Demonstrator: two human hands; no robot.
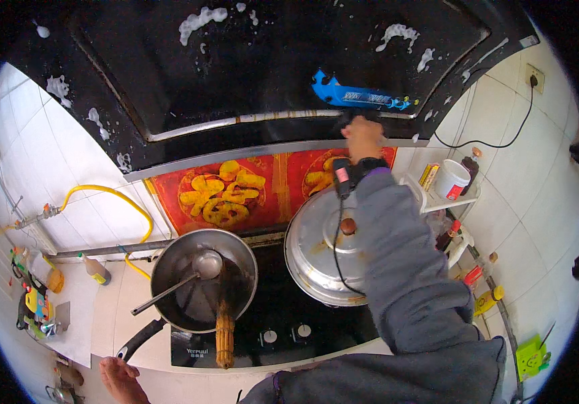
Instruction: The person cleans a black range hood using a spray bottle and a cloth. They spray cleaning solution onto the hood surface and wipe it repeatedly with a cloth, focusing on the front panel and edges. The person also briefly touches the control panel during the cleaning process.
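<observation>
My right hand [364, 135], blurred, reaches up to the lower front of a black range hood [269, 65] with white foam patches. Just above its fingers lies a blue printed strip [355, 96]; whether the hand grips anything dark there is unclear. My left hand [120, 379] is low on the left, at the end of the black handle [143, 338] of a wok [188, 298]; whether it touches is unclear. In the wok rest a metal ladle [207, 264] and a bamboo wok brush [225, 333]. A lidded aluminum pot [320, 252] stands under my right forearm.
Both vessels stand on a black gas cooktop [264, 353]. A yellow gas hose [138, 207] curves at left, near bottles [95, 270]. On the right, a white corner shelf [446, 202] holds a white tub [452, 179]. A black cord [516, 136] hangs from a wall socket.
</observation>
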